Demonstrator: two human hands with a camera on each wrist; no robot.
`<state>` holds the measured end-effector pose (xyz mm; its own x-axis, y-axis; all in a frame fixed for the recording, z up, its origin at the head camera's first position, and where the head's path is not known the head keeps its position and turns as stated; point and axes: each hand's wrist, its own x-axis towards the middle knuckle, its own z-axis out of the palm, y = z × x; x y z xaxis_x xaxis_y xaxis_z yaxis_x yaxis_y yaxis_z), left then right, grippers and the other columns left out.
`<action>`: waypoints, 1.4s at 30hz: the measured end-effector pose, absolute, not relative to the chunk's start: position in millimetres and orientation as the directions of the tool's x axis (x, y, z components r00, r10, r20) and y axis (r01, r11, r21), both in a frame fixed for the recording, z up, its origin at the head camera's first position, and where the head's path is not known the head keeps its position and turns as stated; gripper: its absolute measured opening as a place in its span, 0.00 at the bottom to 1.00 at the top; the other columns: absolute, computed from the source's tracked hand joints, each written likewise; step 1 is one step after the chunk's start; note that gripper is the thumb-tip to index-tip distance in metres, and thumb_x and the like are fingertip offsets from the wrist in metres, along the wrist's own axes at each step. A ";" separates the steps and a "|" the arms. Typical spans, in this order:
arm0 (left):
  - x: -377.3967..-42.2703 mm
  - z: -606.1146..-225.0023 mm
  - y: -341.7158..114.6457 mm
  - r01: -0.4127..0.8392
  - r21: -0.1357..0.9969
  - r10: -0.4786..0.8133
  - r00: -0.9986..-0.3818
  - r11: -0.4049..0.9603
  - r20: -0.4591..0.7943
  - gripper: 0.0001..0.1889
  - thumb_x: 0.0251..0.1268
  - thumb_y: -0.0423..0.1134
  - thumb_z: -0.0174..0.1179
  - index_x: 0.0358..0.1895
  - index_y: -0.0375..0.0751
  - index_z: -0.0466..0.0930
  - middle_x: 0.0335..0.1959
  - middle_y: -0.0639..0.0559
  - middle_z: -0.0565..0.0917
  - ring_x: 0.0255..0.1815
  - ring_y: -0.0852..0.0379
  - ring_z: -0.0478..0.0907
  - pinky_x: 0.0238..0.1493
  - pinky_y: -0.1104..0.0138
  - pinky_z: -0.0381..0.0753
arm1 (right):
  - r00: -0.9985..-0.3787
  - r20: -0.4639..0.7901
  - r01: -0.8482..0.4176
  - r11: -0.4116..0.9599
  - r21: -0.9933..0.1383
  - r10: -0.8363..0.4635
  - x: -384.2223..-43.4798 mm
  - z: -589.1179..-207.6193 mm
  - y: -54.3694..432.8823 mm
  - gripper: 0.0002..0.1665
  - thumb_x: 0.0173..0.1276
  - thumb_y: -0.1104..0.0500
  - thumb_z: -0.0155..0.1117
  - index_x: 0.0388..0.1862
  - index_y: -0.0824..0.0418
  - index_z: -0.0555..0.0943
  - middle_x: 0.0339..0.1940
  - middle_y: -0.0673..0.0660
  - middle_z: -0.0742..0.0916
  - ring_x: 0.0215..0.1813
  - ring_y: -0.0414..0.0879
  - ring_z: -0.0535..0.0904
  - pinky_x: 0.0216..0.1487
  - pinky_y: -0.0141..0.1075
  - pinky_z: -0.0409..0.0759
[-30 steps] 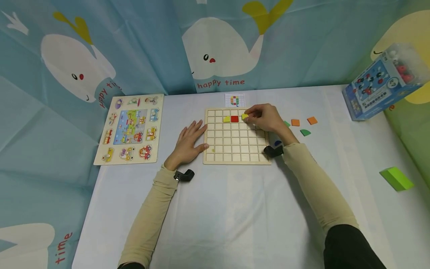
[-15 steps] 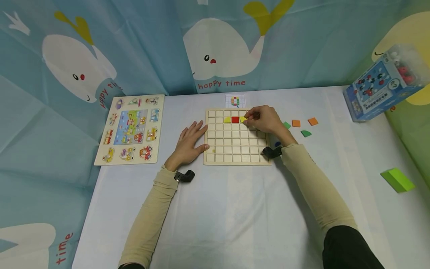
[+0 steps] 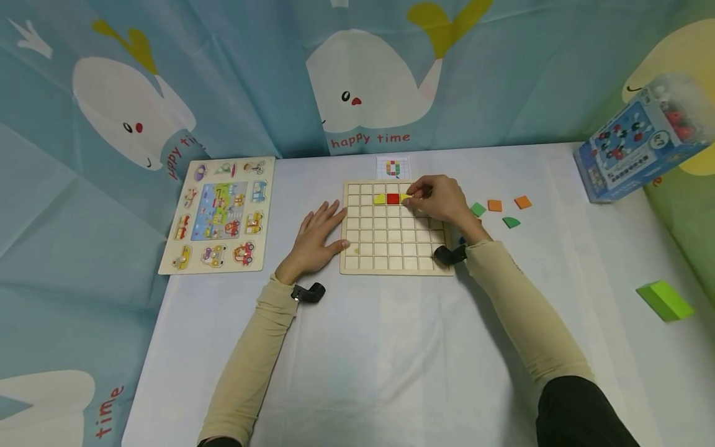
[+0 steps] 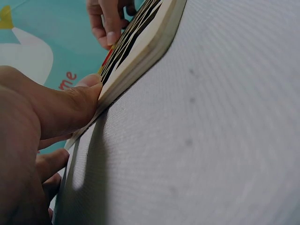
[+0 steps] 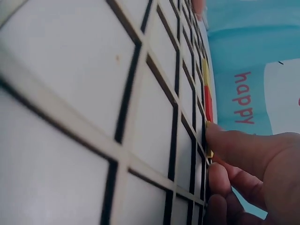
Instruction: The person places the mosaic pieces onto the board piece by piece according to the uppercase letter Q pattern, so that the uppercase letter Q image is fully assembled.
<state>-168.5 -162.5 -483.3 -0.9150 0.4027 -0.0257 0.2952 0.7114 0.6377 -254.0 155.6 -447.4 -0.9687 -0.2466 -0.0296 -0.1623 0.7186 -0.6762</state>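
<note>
On the 2nd row in from the far rim of the pale wooden grid board (image 3: 396, 272), the right hand (image 3: 442, 197) pinches a flat yellow tile (image 3: 404, 198), narrowly, just right of a red square tile (image 3: 393, 198); the left hand (image 3: 317, 239), fingers spread, touches the board's left rim with its thumb. Released misaligned, the yellow tile could sit tilted on its cell's edge, or shift if the board slides. Right-wrist view shows the pinch side-on, while only the head view shows loose orange square tiles (image 3: 494, 205) to the right.
</note>
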 end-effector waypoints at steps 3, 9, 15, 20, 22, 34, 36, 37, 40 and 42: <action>-168.8 -482.2 -162.7 0.297 0.638 0.403 -0.915 0.710 -0.022 0.40 0.78 0.47 0.62 0.86 0.43 0.56 0.90 0.46 0.50 0.91 0.46 0.38 0.89 0.47 0.30 | -0.972 -0.047 -0.137 0.721 -0.679 -0.229 -254.2 -446.0 153.4 0.13 0.68 0.54 0.76 0.43 0.63 0.88 0.35 0.58 0.88 0.36 0.48 0.79 0.38 0.39 0.71; -169.7 -481.9 -163.4 0.299 0.639 0.402 -0.915 0.709 -0.019 0.40 0.78 0.47 0.62 0.86 0.43 0.56 0.90 0.46 0.50 0.91 0.46 0.38 0.89 0.47 0.30 | -0.975 -0.071 -0.108 0.728 -0.677 -0.212 -254.6 -443.1 151.8 0.13 0.68 0.53 0.76 0.41 0.62 0.88 0.34 0.57 0.88 0.36 0.48 0.79 0.39 0.40 0.72; -170.0 -481.3 -162.8 0.297 0.640 0.403 -0.915 0.709 -0.022 0.40 0.78 0.47 0.62 0.86 0.44 0.56 0.90 0.46 0.50 0.91 0.46 0.38 0.89 0.48 0.30 | -0.975 -0.083 -0.100 0.739 -0.667 -0.207 -253.6 -441.9 152.1 0.15 0.68 0.51 0.76 0.40 0.62 0.88 0.33 0.56 0.88 0.34 0.47 0.78 0.38 0.39 0.72; -169.4 -480.1 -161.7 0.303 0.640 0.405 -0.914 0.706 -0.014 0.40 0.78 0.47 0.63 0.86 0.43 0.56 0.89 0.46 0.50 0.91 0.45 0.38 0.88 0.46 0.30 | -0.975 -0.074 -0.109 0.748 -0.654 -0.208 -251.1 -441.7 152.3 0.15 0.69 0.51 0.75 0.40 0.63 0.86 0.33 0.58 0.88 0.34 0.48 0.78 0.37 0.40 0.72; -169.3 -480.2 -161.6 0.307 0.636 0.405 -0.914 0.708 -0.009 0.40 0.77 0.47 0.63 0.86 0.43 0.57 0.89 0.45 0.50 0.91 0.45 0.39 0.88 0.46 0.31 | -0.975 -0.070 -0.116 0.747 -0.655 -0.213 -250.6 -442.2 152.5 0.15 0.70 0.51 0.75 0.40 0.63 0.86 0.33 0.58 0.88 0.33 0.49 0.78 0.37 0.40 0.72; -168.9 -482.0 -161.2 0.299 0.638 0.401 -0.916 0.710 -0.018 0.40 0.78 0.47 0.63 0.86 0.43 0.57 0.90 0.46 0.50 0.91 0.46 0.38 0.88 0.46 0.30 | -0.972 -0.053 -0.131 0.716 -0.685 -0.229 -249.4 -442.9 155.1 0.13 0.70 0.54 0.75 0.42 0.64 0.87 0.32 0.57 0.86 0.34 0.47 0.77 0.38 0.37 0.72; -168.7 -482.7 -161.3 0.299 0.637 0.402 -0.915 0.711 -0.019 0.40 0.78 0.47 0.63 0.86 0.43 0.57 0.90 0.46 0.50 0.91 0.46 0.38 0.88 0.46 0.30 | -0.971 -0.047 -0.136 0.698 -0.703 -0.236 -249.4 -442.3 158.8 0.13 0.71 0.54 0.74 0.44 0.64 0.88 0.34 0.58 0.88 0.35 0.46 0.78 0.38 0.36 0.73; -168.4 -482.8 -161.4 0.299 0.636 0.403 -0.915 0.711 -0.019 0.40 0.78 0.47 0.63 0.86 0.43 0.57 0.90 0.46 0.50 0.91 0.45 0.38 0.88 0.46 0.30 | -0.970 -0.041 -0.140 0.689 -0.711 -0.239 -249.5 -441.7 161.3 0.13 0.71 0.55 0.74 0.45 0.65 0.88 0.35 0.59 0.88 0.35 0.46 0.79 0.39 0.35 0.74; -167.5 -482.4 -161.7 0.299 0.638 0.404 -0.915 0.710 -0.021 0.40 0.77 0.47 0.63 0.86 0.43 0.57 0.90 0.45 0.50 0.91 0.45 0.38 0.88 0.46 0.30 | -0.968 -0.031 -0.150 0.672 -0.725 -0.249 -250.0 -440.2 171.4 0.14 0.73 0.55 0.73 0.48 0.65 0.89 0.38 0.61 0.89 0.37 0.46 0.81 0.39 0.34 0.75; -166.9 -481.6 -162.0 0.297 0.639 0.405 -0.914 0.709 -0.025 0.40 0.78 0.47 0.63 0.86 0.43 0.57 0.90 0.45 0.50 0.91 0.45 0.38 0.88 0.46 0.30 | -0.968 -0.032 -0.150 0.675 -0.722 -0.250 -250.5 -438.9 179.8 0.14 0.74 0.55 0.72 0.49 0.64 0.89 0.39 0.62 0.89 0.38 0.47 0.81 0.40 0.34 0.75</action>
